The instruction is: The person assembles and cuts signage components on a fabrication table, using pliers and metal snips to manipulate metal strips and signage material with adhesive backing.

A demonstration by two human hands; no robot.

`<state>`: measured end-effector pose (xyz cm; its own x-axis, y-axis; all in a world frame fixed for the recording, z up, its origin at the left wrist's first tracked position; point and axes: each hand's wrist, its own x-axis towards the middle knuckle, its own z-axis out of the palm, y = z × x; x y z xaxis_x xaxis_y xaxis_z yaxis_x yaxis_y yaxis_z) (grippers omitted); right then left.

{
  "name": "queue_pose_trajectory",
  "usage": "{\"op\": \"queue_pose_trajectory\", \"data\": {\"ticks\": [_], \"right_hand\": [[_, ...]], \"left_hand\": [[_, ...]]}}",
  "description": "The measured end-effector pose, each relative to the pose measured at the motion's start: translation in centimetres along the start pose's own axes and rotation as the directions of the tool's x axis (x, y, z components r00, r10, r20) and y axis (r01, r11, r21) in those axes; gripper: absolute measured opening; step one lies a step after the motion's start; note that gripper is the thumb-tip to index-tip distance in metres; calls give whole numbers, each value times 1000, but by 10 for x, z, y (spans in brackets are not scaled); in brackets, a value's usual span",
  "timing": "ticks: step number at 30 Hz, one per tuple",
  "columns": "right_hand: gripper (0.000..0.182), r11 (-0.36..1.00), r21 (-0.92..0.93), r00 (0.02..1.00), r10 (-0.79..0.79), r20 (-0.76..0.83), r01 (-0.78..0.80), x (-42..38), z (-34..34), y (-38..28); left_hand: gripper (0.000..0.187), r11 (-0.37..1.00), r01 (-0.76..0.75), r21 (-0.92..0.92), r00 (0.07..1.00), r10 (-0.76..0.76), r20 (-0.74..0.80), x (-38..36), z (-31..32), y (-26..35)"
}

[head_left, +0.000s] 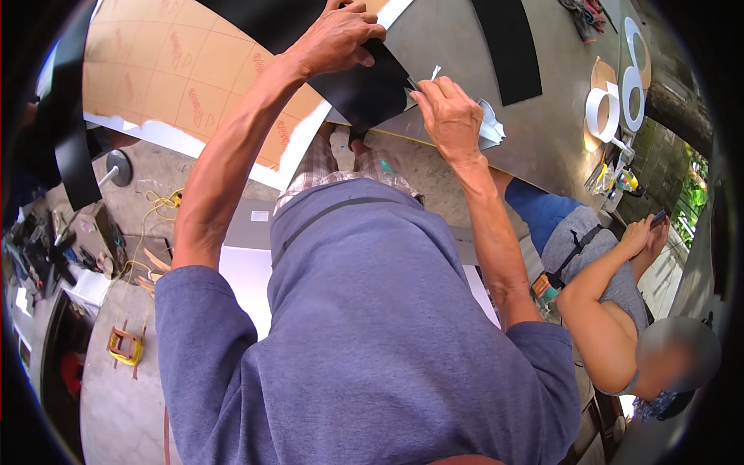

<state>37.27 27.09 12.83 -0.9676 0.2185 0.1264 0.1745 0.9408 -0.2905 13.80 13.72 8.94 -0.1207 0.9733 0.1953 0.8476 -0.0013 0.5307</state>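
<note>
A wide black flexible strip point(353, 89) lies slantwise over the table edge, its near end hanging past it. My left hand point(337, 39) is on its upper edge, fingers bent over the edge and thumb on the black surface. Beside the strip's right edge, my right hand point(449, 116) is closed, thumb and fingers pinched together. A thin grey piece point(413, 83) shows at the right fingertips; its kind is not clear. Crumpled white paper point(490, 125) lies next to the right hand, and a small white scrap point(435, 72) stands above it.
Brown-backed sheet with a printed grid point(178, 70) covers the left. Another black strip point(508, 50) lies on the metal tabletop point(542, 147). White rings point(603, 115) and tools point(620, 178) are at right. A co-worker point(593, 256) sits there holding a phone. A yellow cord point(147, 209) crosses the floor.
</note>
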Motion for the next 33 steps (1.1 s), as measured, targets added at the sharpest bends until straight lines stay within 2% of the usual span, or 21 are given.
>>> {"op": "queue_pose_trajectory", "data": {"ticks": [3, 6, 9, 10, 11, 12, 13, 14, 16, 18, 21, 22, 25, 26, 29, 30, 33], "right_hand": [[14, 991, -123, 998, -47, 46, 53, 1, 2, 1], [11, 985, -149, 994, -74, 75, 84, 2, 3, 4], [8, 976, 165, 989, 145, 8, -144, 3, 9, 6], [11, 947, 287, 985, 165, -43, -146, 4, 14, 12], [13, 834, 425, 935, 332, 123, -352, 3, 13, 14], [15, 663, 512, 837, 454, 306, -547, 5, 7, 12], [17, 446, 541, 698, 520, 492, -713, 6, 4, 12], [21, 196, 604, 612, 485, 625, -773, 6, 5, 16], [19, 106, 607, 592, 403, 698, -787, 6, 8, 23], [17, 33, 581, 556, 339, 759, -813, 8, 3, 19], [17, 75, 519, 515, 306, 800, -851, 2, 11, 20], [17, 63, 538, 529, 308, 791, -841, -4, 16, 21], [18, 9, 435, 413, 331, 848, -900, -28, 38, 31], [18, -4, 424, 387, 400, 831, -906, -39, 43, 34], [16, -79, 508, 417, 470, 778, -858, -55, 35, 43], [18, 50, 516, 478, 463, 747, -855, -54, 24, 43], [20, 198, 593, 599, 508, 619, -781, -56, 15, 44]], "left_hand": [[39, 1000, 11, -20, 1000, -11, 16, 1, 1, -2], [38, 999, 19, -32, 1000, -18, 22, 1, 3, -2], [35, 1000, 6, -19, 1000, -6, -5, 1, 3, 0], [34, 1000, -1, -11, 1000, 1, -19, 0, 2, 1], [33, 1000, -5, 5, 999, 5, -43, -2, 1, 2], [33, 1000, -9, 21, 998, 11, -67, -4, 1, 3], [32, 999, -14, 38, 996, 18, -89, -6, 0, 4], [32, 999, -12, 31, 995, 15, -102, -9, 0, 7], [31, 1000, -13, 20, 991, 16, -129, -13, -5, 14], [33, 998, 51, 35, 995, -48, -91, -24, -9, 27], [32, 997, 77, 8, 991, -75, -111, -36, 0, 29], [32, 997, 79, 4, 989, -78, -128, -38, 2, 32], [28, 997, 77, 21, 985, -73, -158, -50, -9, 44], [27, 996, 77, 39, 982, -68, -179, -56, -15, 50], [24, 993, 108, 50, 968, -94, -231, -70, -27, 64], [24, 992, 120, 49, 969, -106, -225, -76, -29, 66], [23, 990, 132, 58, 964, -114, -240, -86, -31, 67]]}}
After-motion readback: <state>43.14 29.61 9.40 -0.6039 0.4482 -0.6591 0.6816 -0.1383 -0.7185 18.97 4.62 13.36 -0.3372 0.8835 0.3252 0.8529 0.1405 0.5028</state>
